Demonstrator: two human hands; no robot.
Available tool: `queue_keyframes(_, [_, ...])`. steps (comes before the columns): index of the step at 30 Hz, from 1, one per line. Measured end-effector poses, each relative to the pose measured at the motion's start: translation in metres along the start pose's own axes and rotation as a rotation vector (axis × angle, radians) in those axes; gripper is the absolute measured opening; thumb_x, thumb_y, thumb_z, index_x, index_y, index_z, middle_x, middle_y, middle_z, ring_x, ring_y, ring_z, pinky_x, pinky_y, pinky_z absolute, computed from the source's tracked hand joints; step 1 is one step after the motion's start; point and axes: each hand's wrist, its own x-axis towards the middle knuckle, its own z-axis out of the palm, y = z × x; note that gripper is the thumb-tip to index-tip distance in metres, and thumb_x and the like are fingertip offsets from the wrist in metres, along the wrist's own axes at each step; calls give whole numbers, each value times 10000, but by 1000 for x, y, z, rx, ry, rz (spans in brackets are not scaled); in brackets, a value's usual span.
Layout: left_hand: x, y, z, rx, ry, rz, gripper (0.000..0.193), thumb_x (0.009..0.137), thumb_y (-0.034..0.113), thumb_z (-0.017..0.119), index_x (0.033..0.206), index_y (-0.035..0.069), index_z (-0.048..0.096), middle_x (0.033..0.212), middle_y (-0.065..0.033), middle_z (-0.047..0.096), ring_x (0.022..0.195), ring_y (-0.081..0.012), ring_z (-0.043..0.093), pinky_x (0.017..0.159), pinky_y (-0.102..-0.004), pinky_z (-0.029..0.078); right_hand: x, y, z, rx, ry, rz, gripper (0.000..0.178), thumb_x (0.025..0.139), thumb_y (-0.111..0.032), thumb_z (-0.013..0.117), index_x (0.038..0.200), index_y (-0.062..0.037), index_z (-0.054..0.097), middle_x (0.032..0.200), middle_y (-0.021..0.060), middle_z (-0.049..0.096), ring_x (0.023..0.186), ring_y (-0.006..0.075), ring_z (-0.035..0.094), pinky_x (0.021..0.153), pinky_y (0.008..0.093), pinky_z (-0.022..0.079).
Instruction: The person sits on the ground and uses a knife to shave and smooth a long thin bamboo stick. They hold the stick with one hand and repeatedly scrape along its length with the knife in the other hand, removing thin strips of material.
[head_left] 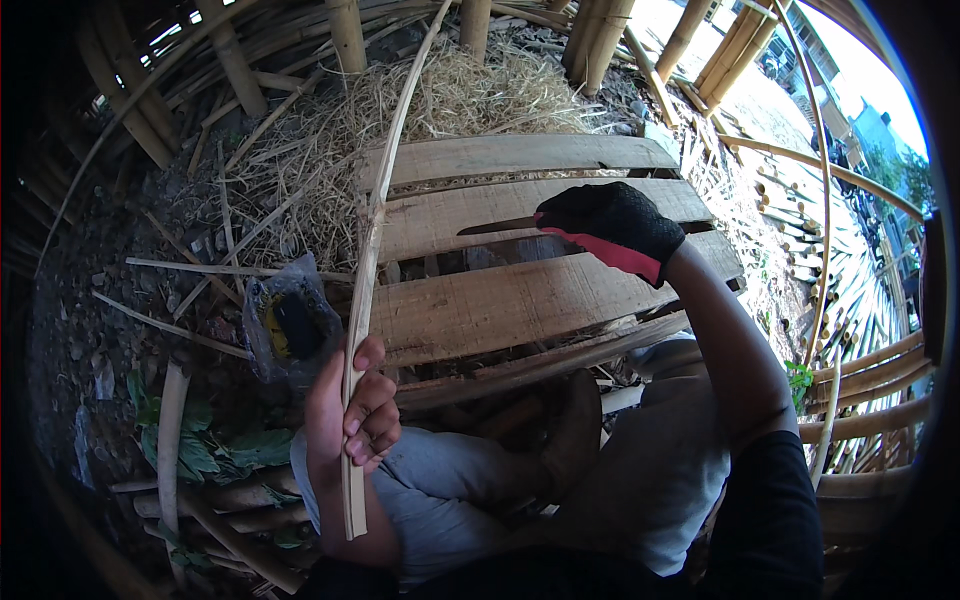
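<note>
My bare left hand (pixel 366 405) is closed round a long, pale bamboo strip (pixel 372 250) near its lower end. The strip rises past the left side of a low slatted wooden bench (pixel 480 305) and bends toward the top of the view. On my right hand (pixel 610 228) is a black and red glove, its fingers wrapped round the handle of a knife. The dark blade of the knife (pixel 495 227) points left above the bench slats, apart from the strip. The glove hides the handle.
A clear plastic bag (pixel 290 315) with a dark item and something yellow lies left of the bench. Pale shavings (pixel 450 95) are heaped behind it. Bamboo posts (pixel 347 38) stand at the back, and many cut bamboo poles (pixel 840 250) lie at the right.
</note>
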Motion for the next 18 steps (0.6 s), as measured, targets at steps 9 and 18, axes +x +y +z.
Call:
queue_keyframes(9, [-2,0,0,-22,-26,9,307,1095,356,211,993,118,375,465,-10,396,279,-120,389,249,-238,290,4,-52,21,343,-152,-184,286,971,-302,571,1208,-214,704,1239,70,680,1091,278,659,966,384,509])
queue_keyframes(18, [-4,1,1,-4,-46,23,300,1095,348,215,991,115,374,477,-11,403,286,-118,395,250,-229,281,1,-86,26,-47,139,-172,328,949,-238,558,1263,-219,654,998,72,687,946,263,686,746,397,553])
